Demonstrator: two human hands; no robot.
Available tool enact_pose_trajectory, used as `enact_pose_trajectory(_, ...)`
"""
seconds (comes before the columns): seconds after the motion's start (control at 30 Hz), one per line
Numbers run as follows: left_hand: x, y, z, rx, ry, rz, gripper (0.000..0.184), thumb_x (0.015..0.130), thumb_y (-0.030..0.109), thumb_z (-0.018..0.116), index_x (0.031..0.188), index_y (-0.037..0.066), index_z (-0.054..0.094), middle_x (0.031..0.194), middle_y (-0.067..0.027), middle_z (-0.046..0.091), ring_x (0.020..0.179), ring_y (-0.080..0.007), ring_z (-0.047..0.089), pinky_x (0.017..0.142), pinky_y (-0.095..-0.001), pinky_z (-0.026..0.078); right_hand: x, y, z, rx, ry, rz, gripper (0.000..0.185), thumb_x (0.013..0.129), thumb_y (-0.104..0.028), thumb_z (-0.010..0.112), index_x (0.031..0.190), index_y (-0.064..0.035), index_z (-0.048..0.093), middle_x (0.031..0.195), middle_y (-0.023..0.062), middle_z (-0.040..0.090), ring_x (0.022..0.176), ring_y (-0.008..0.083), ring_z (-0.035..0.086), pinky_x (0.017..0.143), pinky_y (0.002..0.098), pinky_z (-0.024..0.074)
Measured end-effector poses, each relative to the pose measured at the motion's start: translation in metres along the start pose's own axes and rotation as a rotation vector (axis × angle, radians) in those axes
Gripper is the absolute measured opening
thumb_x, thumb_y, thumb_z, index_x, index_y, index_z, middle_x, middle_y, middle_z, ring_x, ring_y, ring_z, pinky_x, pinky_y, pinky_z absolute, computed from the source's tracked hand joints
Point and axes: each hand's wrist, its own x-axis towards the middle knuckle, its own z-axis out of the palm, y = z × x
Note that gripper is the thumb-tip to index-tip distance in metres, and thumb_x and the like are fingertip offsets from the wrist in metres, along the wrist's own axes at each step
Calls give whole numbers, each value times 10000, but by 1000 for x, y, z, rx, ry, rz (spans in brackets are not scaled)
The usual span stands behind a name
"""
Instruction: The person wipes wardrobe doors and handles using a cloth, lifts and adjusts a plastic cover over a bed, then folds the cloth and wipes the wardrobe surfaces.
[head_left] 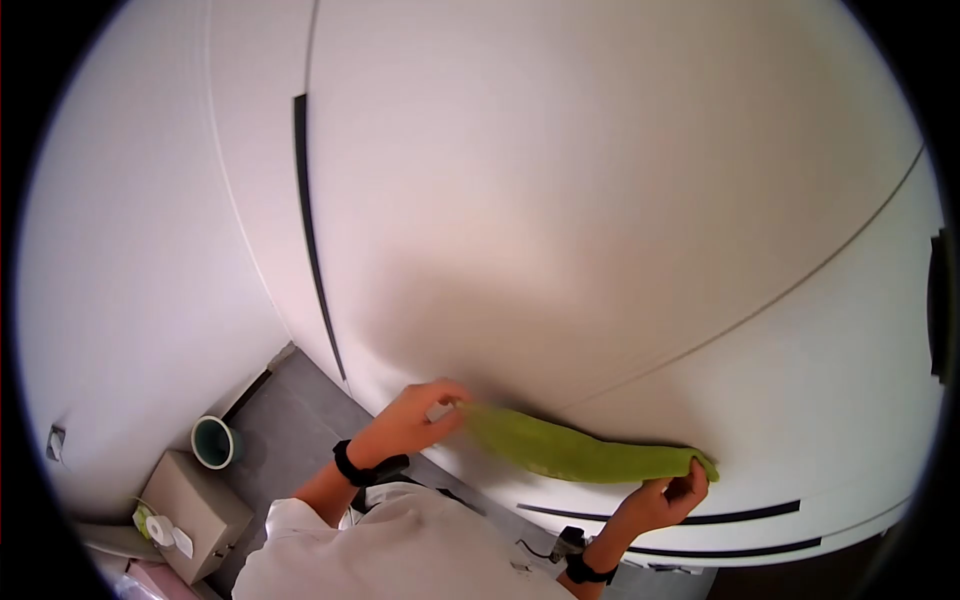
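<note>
Green cloth spans the space between two pinching hands, left hand at one end, right hand at the other, by the white cabinet front. Stretching it seems the step; moving it calls for even tension.

A cloth spans from left hand to right hand before the cupboard; leftward, a bucket (beside a box) stands on the floor.

Head-worn, facing forward-down, near green cloth

Left hand and right hand pinch, well apart.
</note>
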Motion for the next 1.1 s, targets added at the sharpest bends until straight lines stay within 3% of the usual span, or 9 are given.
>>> enact_pose_trajectory(0.27,-11,-40,-17,-19,689,-69,143,879,6,576,1006,21,512,820,-33,601,698,-86,592,636,-238,481,-20,-61,34,-104,-346,-137,316,774,39,563,1086,-6,550,937,81,505,810,197,487,719,308,420)
enact_pose_trajectory(0.37,-11,-32,-15,-282,725,-108,128,913,40,562,1002,35,470,828,-6,557,719,-60,528,631,-197,425,-4,-82,41,-71,-529,-301,315,732,29,583,1043,-19,591,929,110,517,811,249,496,735,338,427)
enact_pose_trajectory(0.57,-26,-26,5,-236,474,-169,142,913,44,568,1010,35,465,855,-15,544,732,-58,504,655,-195,413,-17,-81,50,47,-585,-315,273,738,-32,648,1007,-78,643,903,119,568,821,318,533,734,395,452)
enact_pose_trajectory(0.63,-29,-28,16,-243,433,-190,156,905,22,571,1020,26,466,922,-42,581,769,-78,533,695,-217,438,-39,-59,39,61,-644,-138,267,737,-32,650,995,-97,660,886,123,575,807,316,546,728,402,460)
enact_pose_trajectory(0.73,-28,-36,19,-285,414,-146,155,896,-15,559,1012,19,462,963,-91,602,810,-124,578,727,-241,465,-60,19,16,-142,-277,-159,211,725,17,631,920,-62,656,875,135,607,803,306,585,758,383,474)
enact_pose_trajectory(0.8,-31,-39,14,-300,243,-181,163,892,-18,563,1014,18,461,956,-98,609,779,-127,582,709,-244,470,-36,37,-7,-126,-1,41,224,742,79,591,943,-21,603,895,115,579,754,248,555,717,333,461)
enact_pose_trajectory(0.9,-28,-45,20,-284,-86,-189,161,875,-20,581,993,13,476,922,-105,622,689,-132,586,661,-250,481,-3,38,-41,-384,53,-67,288,715,81,621,972,-49,611,916,113,556,895,287,536,796,364,441)
enact_pose_trajectory(1.03,-17,-22,65,-238,-427,-137,177,864,-45,569,990,19,462,911,-121,611,699,-148,583,630,-268,482,4,50,-88,-632,215,21,245,743,12,653,971,-80,642,1199,133,508,1101,300,458,872,384,414)
enact_pose_trajectory(1.1,-15,-22,85,-123,-646,55,166,848,-37,595,974,7,495,927,-110,620,704,-142,591,640,-262,475,7,69,-106,-650,323,7,222,759,-3,656,973,-55,633,1182,146,536,1079,293,496,861,360,428)
